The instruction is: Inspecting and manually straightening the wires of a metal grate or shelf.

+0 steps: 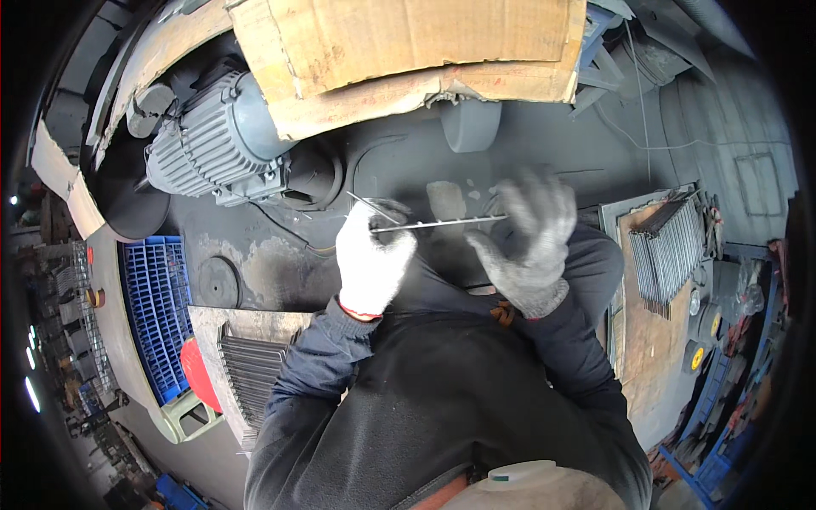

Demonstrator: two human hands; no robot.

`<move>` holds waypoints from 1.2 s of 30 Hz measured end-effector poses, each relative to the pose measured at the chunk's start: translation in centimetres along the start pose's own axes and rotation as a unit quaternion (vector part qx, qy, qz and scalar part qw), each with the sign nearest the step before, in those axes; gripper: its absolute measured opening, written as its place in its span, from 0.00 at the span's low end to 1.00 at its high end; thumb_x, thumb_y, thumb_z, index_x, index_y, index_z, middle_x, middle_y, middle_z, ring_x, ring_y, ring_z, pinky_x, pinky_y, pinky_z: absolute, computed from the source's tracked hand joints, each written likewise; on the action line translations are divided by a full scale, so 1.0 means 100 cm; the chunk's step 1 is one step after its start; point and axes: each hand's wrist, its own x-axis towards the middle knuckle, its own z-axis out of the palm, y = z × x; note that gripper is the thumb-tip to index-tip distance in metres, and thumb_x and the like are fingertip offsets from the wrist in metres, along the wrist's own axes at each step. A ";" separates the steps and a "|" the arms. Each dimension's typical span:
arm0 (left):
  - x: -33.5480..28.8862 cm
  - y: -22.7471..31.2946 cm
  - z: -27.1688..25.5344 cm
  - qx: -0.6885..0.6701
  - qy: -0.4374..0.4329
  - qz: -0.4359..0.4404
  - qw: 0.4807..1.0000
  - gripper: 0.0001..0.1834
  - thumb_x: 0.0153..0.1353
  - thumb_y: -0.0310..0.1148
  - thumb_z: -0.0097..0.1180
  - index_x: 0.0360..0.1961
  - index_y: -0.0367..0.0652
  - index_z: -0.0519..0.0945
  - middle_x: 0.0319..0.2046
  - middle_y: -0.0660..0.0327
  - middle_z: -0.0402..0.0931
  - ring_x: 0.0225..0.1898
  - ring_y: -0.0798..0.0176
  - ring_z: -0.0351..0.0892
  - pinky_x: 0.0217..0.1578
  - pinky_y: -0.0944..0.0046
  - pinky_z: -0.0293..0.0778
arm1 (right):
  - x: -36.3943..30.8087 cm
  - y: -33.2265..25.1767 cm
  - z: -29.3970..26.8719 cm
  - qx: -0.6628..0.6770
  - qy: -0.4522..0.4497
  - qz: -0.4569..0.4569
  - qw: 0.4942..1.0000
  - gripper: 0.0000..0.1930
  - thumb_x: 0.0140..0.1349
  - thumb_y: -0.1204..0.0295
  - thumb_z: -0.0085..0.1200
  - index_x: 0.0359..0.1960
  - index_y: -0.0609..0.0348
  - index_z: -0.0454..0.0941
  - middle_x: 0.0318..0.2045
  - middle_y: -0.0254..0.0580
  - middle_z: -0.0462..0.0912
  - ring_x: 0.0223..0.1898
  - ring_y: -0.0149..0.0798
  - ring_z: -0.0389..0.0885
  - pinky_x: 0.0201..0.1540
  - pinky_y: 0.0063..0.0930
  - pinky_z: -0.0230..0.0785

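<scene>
A thin dark metal strip (450, 223) with small notches or teeth along it lies level in front of my body. My left hand (372, 263), in a white glove, is closed around its left end. A second thin metal piece (367, 204) sticks up at a slant from the same grip. Near the strip's right end is my right hand (535, 246), in a grey glove and smeared by motion. Its thumb and fingers are spread, and it seems to hold nothing. Whether it touches the strip is hard to see.
A grey electric motor (217, 140) stands at the far left, beside a cardboard sheet (416, 51). Rows of similar metal strips lie at my left (252, 374) and on a board (650, 340) at my right. A blue plastic crate (157, 314) sits farther left.
</scene>
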 end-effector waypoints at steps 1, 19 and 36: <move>0.004 0.004 0.002 0.016 -0.011 0.014 1.000 0.10 0.59 0.19 0.68 0.41 0.36 0.83 0.36 0.56 0.86 0.39 0.62 0.86 0.45 0.63 0.80 | 0.002 0.003 -0.005 0.014 -0.061 0.001 0.998 0.28 0.65 0.55 0.74 0.64 0.52 0.82 0.64 0.47 0.81 0.70 0.58 0.74 0.75 0.57 0.63; -0.026 -0.014 0.049 -0.465 0.040 -0.244 0.850 0.13 0.74 0.28 0.68 0.55 0.41 0.81 0.43 0.66 0.83 0.45 0.71 0.83 0.50 0.65 0.81 | -0.087 0.000 0.021 0.634 0.060 0.468 0.612 0.23 0.79 0.76 0.59 0.72 0.57 0.74 0.57 0.43 0.83 0.61 0.41 0.82 0.68 0.47 0.76; 0.046 -0.024 0.095 -0.331 -0.193 -0.343 0.858 0.15 0.73 0.31 0.69 0.55 0.38 0.79 0.40 0.61 0.83 0.36 0.69 0.83 0.36 0.64 0.84 | -0.014 0.120 -0.024 0.435 -0.023 0.523 0.733 0.14 0.73 0.74 0.66 0.56 0.68 0.83 0.45 0.42 0.91 0.41 0.34 0.90 0.43 0.28 0.83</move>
